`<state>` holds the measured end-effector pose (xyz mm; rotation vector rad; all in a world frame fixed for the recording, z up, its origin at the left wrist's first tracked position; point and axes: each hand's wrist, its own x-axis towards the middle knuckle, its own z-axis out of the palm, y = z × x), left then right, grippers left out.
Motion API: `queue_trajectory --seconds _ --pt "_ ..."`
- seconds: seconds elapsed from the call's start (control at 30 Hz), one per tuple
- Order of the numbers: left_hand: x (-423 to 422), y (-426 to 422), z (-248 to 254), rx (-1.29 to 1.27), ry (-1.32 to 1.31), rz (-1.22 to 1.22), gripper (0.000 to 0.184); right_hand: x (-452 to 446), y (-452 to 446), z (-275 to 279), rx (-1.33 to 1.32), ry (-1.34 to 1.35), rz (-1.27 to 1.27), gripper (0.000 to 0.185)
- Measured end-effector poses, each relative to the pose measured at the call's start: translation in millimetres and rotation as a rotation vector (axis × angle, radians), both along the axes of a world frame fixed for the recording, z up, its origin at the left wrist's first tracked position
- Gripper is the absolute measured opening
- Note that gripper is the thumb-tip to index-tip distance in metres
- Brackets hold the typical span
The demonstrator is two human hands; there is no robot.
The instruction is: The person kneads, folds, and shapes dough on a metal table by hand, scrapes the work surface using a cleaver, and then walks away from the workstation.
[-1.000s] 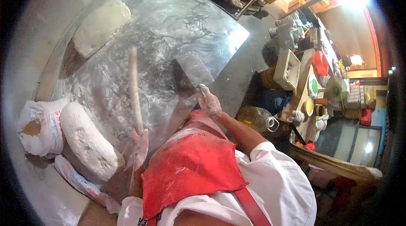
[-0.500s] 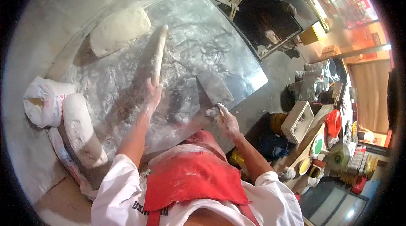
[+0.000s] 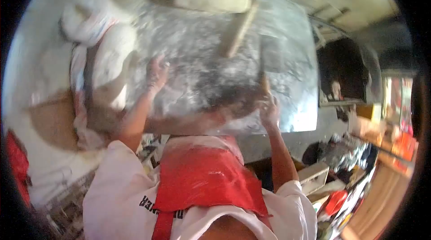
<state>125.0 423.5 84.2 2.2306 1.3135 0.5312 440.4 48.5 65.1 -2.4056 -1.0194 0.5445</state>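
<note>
The left grip (image 3: 158, 75) reaches forward, its finger pose blurred; the left forearm (image 3: 137, 121) slants back and outward from it. The right grip (image 3: 269, 109), nearer the body than the left, has fingers curled in; behind it the right forearm (image 3: 282, 154) runs back, slightly outward.

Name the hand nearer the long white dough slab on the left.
Left: the left hand is just right of the dough slab; the right hand is much farther right, at the flat grey metal scraper.
</note>
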Motion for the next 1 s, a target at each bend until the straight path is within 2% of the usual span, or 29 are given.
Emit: queue_trajectory --seconds 0.07,0.1,0.13,0.17,0.2,0.27,0.3,0.33,0.37,0.4,0.5,0.57,0.6,0.63,0.73,0.8,0.87,0.9,0.93,1.0 --pt "-83.1 43.5 3.6 0.155 0.065 0.215 0.045 -28.5 6.3 7.6 0.044 -0.002 0.089 0.055" --pt "-125.6 65.2 4.7 0.228 0.137 0.33 0.044 -42.6 9.8 10.7 -0.02 -0.136 0.041 0.06" --pt "-169.5 86.7 3.0 0.18 0.125 0.457 0.048 -54.8 13.2 13.0 -0.079 -0.278 -0.018 0.065" --pt "-209.8 103.8 3.7 0.133 0.105 0.573 0.052 -70.0 17.4 15.7 -0.077 -0.284 0.007 0.065" --pt "-240.1 114.3 9.8 0.129 0.097 0.591 0.052 -86.2 23.6 15.4 -0.148 -0.262 -0.001 0.065" --pt "-284.2 128.4 34.9 0.003 0.253 0.618 0.063 -116.7 32.3 6.9 -0.224 -0.276 0.012 0.064" --pt "-281.9 125.8 67.9 -0.006 0.242 0.628 0.063 -128.5 39.1 0.0 -0.226 -0.289 0.023 0.064" --pt "-264.1 116.9 114.4 -0.124 0.412 0.629 0.068 -139.6 45.0 -6.3 -0.169 -0.272 0.104 0.063" --pt "-258.9 116.3 134.1 -0.248 0.583 0.617 0.073 -151.3 51.2 -8.1 -0.118 -0.252 0.183 0.061" --pt "-271.2 129.8 119.3 -0.265 0.577 0.613 0.073 -170.4 72.4 16.4 -0.117 -0.179 0.166 0.057" --pt "-317.3 198.1 31.3 -0.547 0.277 0.625 0.079 -194.6 106.9 26.2 -0.101 -0.062 0.208 0.056" --pt "-325.5 230.5 -10.1 -0.725 0.08 0.622 0.083 -204.7 125.0 26.2 -0.157 -0.066 0.174 0.051" --pt "-318.2 225.5 -16.8 -0.59 -0.188 0.541 0.084 -207.9 133.9 29.7 -0.167 0.005 0.182 0.049" --pt "-318.0 232.2 -25.4 -0.601 -0.187 0.534 0.084 -209.5 141.3 32.7 -0.175 0.08 0.189 0.047" --pt "-334.6 246.8 -40.8 -0.672 -0.214 0.52 0.08 -211.4 158.6 36.1 -0.097 0.057 0.272 0.039" --pt "-351.4 245.1 -49.1 -0.72 -0.326 0.371 0.075 -211.0 168.0 29.5 -0.018 0.086 0.273 0.037" --pt "-373.9 235.0 -51.9 -0.761 -0.429 0.228 0.07 -210.2 174.7 17.2 -0.066 0.155 0.286 0.032" --pt "-384.7 225.7 -46.9 -0.785 -0.477 0.162 0.068 -213.9 179.7 14.6 -0.059 0.169 0.284 0.032" --pt "-369.8 212.2 -19.3 -0.753 -0.396 0.176 0.066 -217.2 186.8 15.2 -0.074 0.199 0.291 0.033" --pt "-282.8 163.2 71.3 -0.654 -0.141 0.26 0.064 -222.8 202.1 19.0 -0.015 0.229 0.343 0.032"
